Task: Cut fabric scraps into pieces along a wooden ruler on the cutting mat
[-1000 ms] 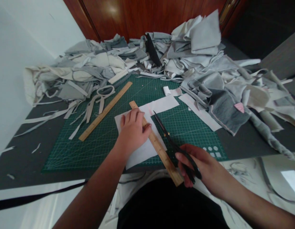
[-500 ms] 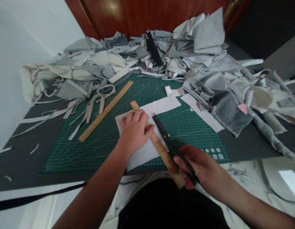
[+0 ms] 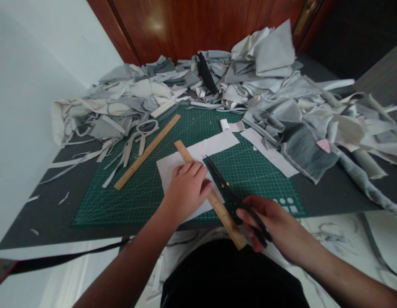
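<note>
A white cloth piece (image 3: pixel 168 169), roughly L-shaped with a pink mark near its inner corner, lies on the green cutting mat. Across it runs a wooden ruler (image 3: pixel 222 209), slanting toward me and jutting past the table edge. My left hand (image 3: pixel 188 184) rests over the ruler with its fingers curled and the thumb along the right side; its fingertips are partly hidden. Black scissors (image 3: pixel 232 194) are in my right hand (image 3: pixel 262 216), with fingers through the handles. Their blades look closed, and the tip lies at the cloth's inner corner by the pink mark.
A second wooden ruler (image 3: pixel 147 152) lies on the cutting mat (image 3: pixel 121 209) at the left. Heaps of grey and cream fabric scraps (image 3: pixel 137 90) line the back and right. A white strip (image 3: pixel 269 154) and a pink piece (image 3: pixel 323 145) lie at the right.
My left hand has slid a little toward me along the ruler, uncovering more of its far end. The scissors stay near the same corner. The whole view has shifted slightly.
</note>
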{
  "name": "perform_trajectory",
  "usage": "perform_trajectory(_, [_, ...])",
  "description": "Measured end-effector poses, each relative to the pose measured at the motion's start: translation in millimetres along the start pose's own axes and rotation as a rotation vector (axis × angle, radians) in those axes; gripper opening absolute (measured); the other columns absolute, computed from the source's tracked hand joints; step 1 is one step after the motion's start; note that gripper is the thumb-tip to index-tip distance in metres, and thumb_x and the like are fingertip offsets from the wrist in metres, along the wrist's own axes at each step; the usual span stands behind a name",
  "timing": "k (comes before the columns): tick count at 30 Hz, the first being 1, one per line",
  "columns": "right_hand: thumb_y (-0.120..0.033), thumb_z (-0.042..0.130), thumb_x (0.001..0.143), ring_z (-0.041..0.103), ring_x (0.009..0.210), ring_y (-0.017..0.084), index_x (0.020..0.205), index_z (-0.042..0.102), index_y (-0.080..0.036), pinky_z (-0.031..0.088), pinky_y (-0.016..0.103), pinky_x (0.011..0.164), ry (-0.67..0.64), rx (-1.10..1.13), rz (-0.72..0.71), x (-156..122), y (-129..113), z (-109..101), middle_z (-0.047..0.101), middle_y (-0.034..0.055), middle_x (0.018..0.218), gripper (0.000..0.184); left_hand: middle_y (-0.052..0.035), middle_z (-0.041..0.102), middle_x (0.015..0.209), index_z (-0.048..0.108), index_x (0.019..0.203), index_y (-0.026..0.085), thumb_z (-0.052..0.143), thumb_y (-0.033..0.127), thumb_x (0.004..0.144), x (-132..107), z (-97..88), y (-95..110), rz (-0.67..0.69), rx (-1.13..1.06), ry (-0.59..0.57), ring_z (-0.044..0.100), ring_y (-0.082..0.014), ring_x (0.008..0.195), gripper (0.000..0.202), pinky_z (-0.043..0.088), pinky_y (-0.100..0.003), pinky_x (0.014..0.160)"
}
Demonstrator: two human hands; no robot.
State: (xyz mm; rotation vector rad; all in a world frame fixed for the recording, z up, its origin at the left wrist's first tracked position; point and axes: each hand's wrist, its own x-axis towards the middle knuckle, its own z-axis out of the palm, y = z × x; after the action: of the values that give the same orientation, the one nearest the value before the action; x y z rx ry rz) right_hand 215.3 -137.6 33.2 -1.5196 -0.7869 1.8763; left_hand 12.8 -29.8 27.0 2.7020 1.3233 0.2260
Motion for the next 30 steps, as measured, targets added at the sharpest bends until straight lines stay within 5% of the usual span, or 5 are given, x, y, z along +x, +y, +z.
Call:
perform_trajectory(5, [-0.069, 0.079, 0.067, 0.053, 0.039, 0.009, 0.084, 0.051, -0.020, 0.039, 0.020, 0.040, -0.030, -0.016, 0.048, 1.6, -8.5, 1.0, 0.055, -0.0082, 0.054, 0.059, -0.0098, 0.065, 0.132, 0.061, 0.125, 0.018, 0.054, 0.023, 0.098, -4.7, 7.0, 1.6, -0.026, -0.045, 0.028, 0.055, -0.0294, 0.128, 0.028, 0.044, -0.049, 0.104])
perform_trajectory(14, [-0.064, 0.081, 0.068, 0.053, 0.042, 0.009, 0.087, 0.051, -0.021, 0.040, 0.020, 0.043, -0.050, -0.018, 0.099, 5.9, -12.6, 5.6, 0.056, -0.0073, 0.057, 0.056, -0.0118, 0.062, 0.136, 0.062, 0.117, 0.016, 0.054, 0.020, 0.096, -9.3, 17.9, -1.4, -0.027, -0.110, 0.086, 0.054, -0.0314, 0.129, 0.022, 0.044, -0.053, 0.107])
perform_trajectory(30, [-0.078, 0.071, 0.072, 0.054, 0.045, 0.008, 0.106, 0.056, -0.020, 0.045, 0.020, 0.044, 0.072, -0.127, 0.186, -4.2, -23.2, 12.5, 0.059, -0.0040, 0.069, 0.069, -0.0138, 0.062, 0.127, 0.063, 0.113, 0.012, 0.054, 0.017, 0.097, -10.1, 22.4, -7.4, 0.045, -0.175, 0.132, 0.053, -0.0311, 0.127, 0.018, 0.047, -0.054, 0.114])
